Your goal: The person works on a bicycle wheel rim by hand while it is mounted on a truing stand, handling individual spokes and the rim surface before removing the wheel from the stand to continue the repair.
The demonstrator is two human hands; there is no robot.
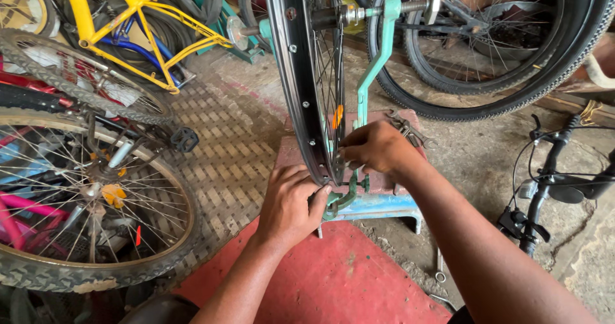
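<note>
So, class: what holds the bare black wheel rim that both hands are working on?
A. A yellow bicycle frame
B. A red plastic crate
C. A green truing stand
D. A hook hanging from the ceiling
C: the black wheel rim sits by its axle in the green truing stand, with the left hand and right hand at its lower edge.

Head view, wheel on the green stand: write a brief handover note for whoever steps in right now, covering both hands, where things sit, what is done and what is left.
Left hand: on the bottom of the black rim, thumb against its edge.
Right hand: fingers pinched at the spokes near the rim's lowest part; whether they hold a small tool is hidden.
The bare wheel, without a tyre, sits by its axle in the green truing stand.
A wrench lies on the floor to the right.
Done: wheel mounted.
Left: cannot tell how far the spoke work has got.
</note>
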